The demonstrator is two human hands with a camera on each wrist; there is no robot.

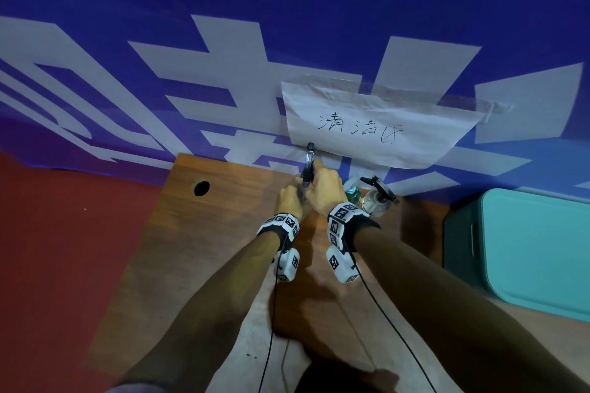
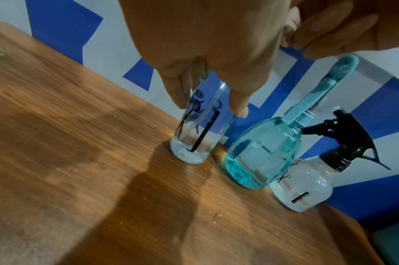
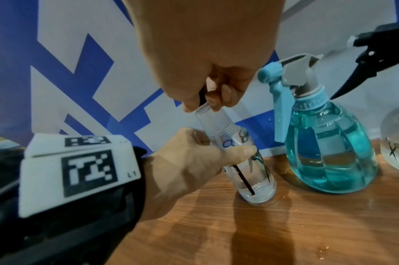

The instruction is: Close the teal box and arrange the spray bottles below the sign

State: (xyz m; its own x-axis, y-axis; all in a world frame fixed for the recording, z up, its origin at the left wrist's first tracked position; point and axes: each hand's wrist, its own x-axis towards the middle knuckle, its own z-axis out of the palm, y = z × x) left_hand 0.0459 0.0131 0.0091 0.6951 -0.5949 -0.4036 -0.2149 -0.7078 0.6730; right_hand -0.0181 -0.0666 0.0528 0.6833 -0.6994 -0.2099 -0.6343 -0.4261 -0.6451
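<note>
A slim clear spray bottle (image 3: 257, 182) stands on the wooden table (image 1: 223, 233) by the wall, just below the left end of the handwritten paper sign (image 1: 376, 124). My left hand (image 1: 292, 201) grips its body, thumb across the front. My right hand (image 1: 325, 188) pinches its neck under the black-and-clear spray head (image 1: 309, 166). To its right stand a teal spray bottle (image 3: 325, 152) and a round clear bottle with a black trigger (image 2: 307, 186), both upright under the sign. The teal box (image 1: 536, 249) sits at the right with its lid lying flat.
A blue and white banner (image 1: 223, 57) covers the wall behind the table. A round cable hole (image 1: 201, 188) is in the table's far left corner. Red floor (image 1: 64, 249) lies left of the table. Cables run from both wrist cameras down along my forearms.
</note>
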